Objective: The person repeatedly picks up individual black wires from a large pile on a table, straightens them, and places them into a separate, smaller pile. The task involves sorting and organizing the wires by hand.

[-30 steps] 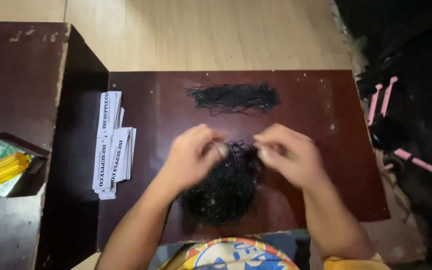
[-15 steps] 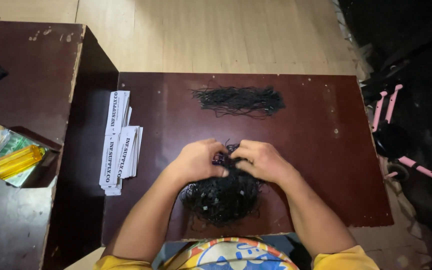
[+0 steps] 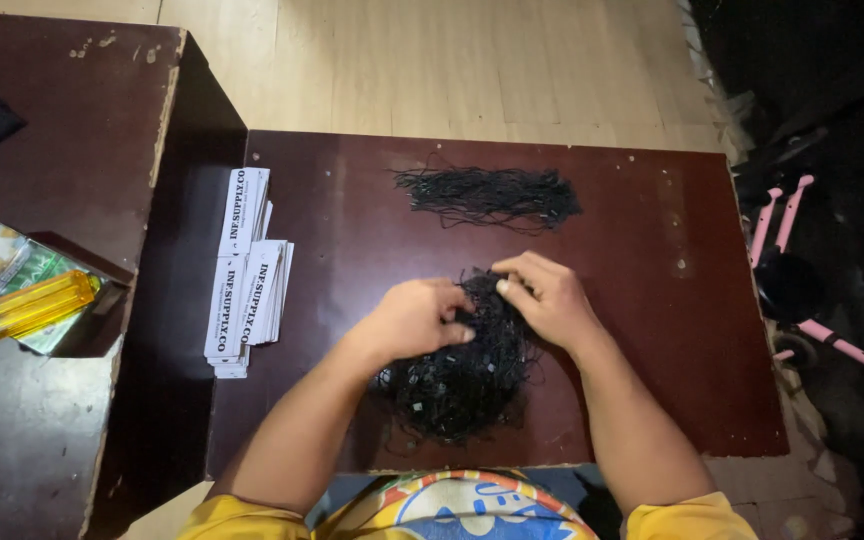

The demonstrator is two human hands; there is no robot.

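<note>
A tangled heap of black strings (image 3: 457,375) lies on the dark brown table (image 3: 652,330) close to my body. My left hand (image 3: 412,318) rests on the heap's upper left with its fingers curled into the strands. My right hand (image 3: 544,298) is on the upper right, thumb and fingertips pinching strands at the top of the heap. The two hands nearly touch. A second, straightened bundle of black strings (image 3: 492,195) lies apart near the table's far edge.
Stacks of white paper tags (image 3: 247,270) lie at the table's left edge. A second dark table on the left carries a yellow bottle (image 3: 22,308) and a green packet. A pink scooter (image 3: 802,280) stands on the floor at right.
My hands came together from either side of the heap and now pinch into its top. The view shifted slightly.
</note>
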